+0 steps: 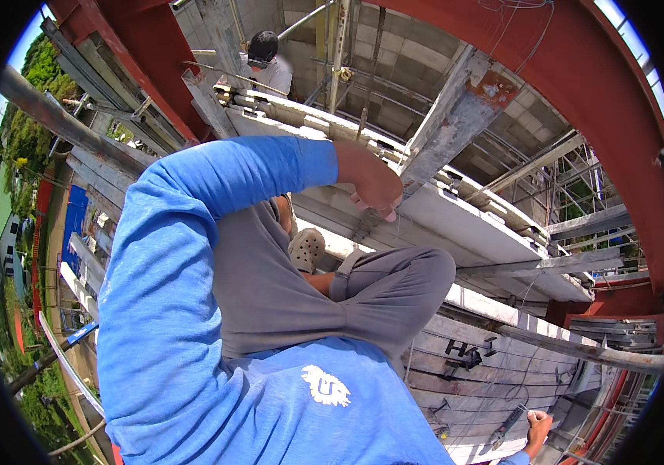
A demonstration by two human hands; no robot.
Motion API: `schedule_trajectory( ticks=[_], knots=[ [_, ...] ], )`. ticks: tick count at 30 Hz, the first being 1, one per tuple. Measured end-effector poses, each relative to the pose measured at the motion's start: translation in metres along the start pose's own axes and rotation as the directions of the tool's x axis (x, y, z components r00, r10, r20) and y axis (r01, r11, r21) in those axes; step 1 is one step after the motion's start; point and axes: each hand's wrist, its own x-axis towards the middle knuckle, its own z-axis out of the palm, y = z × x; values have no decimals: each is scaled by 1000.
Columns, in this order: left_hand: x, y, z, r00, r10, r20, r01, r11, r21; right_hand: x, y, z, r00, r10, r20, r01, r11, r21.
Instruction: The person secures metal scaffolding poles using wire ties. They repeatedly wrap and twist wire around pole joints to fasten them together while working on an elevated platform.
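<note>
The left hand reaches out from a blue sleeve and grips the lower part of a weathered wooden plank, its fingers curled tight around the plank's edge with the fingertips pressing the underside. The plank runs on a slant, its long axis rising from the hand up and to the right toward the red steel beam; the rest of it lies away from the palm on that line. Just below the plank lies a pale concrete ledge, which the plank crosses. The right hand is well apart from the plank, low and to the right, closed around a thin wire or rod; what exactly it pinches is too small to tell. The left hand is plainly the nearer one. Between the plank and the person's body are a bent knee in grey trousers and a pale shoe. Beyond the plank, at the far end of the ledge, another person in a light shirt crouches among scaffold poles.
</note>
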Motion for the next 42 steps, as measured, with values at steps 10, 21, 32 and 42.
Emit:
schedule_trajectory(
  ticks=[10,21,32,42],
  knots=[
    [33,58,-13,989,19,149,-48,981,190,16,-33,-12,974,75,213,-62,996,-64],
    [50,89,-28,984,-80,159,46,977,207,20,-68,-37,943,130,305,-60,972,-227],
    [75,65,-24,988,83,129,-73,994,-75,-36,-93,-127,955,183,235,-176,983,-47],
    [32,78,-28,991,129,-29,-132,977,-170,-66,-114,-137,991,122,-56,-118,991,64]
  ],
)
